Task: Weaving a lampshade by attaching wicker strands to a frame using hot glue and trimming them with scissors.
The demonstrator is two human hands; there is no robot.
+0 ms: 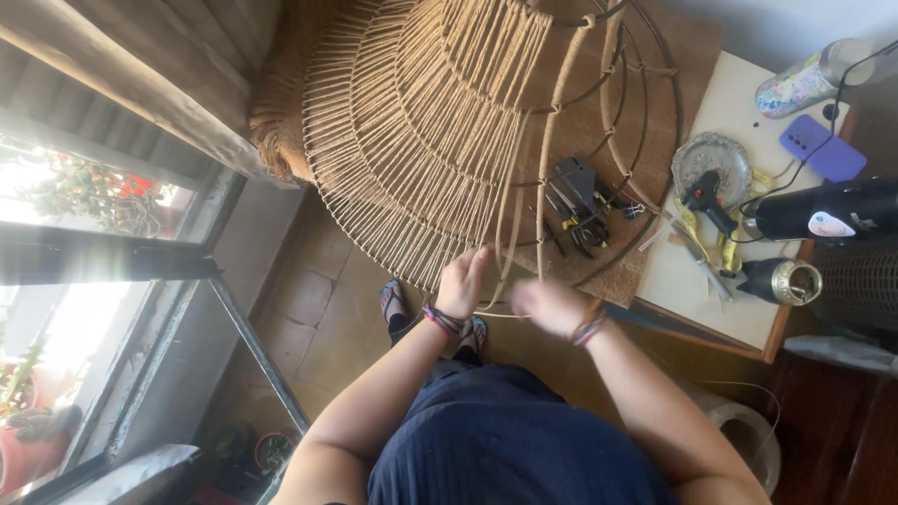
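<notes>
A large round wire frame (645, 122), partly wrapped in tan cord (412, 122), hangs in front of me like a lampshade. My left hand (462, 283) rests against the frame's lower rim, fingers on the wound cords. Just to its right my right hand (548, 305) is blurred, and a thin loose strand of cord (500, 315) stretches between the two hands. Whether the right hand pinches that strand I cannot tell for sure. Both wrists wear braided bracelets.
Pliers and cutters (578, 201) lie on a cork board under the frame. A white table (711, 281) at right holds a glue gun (707, 198), a plate, a black heat gun (823, 210), a purple phone (823, 147) and a bottle. A window is at left, with potted plants below.
</notes>
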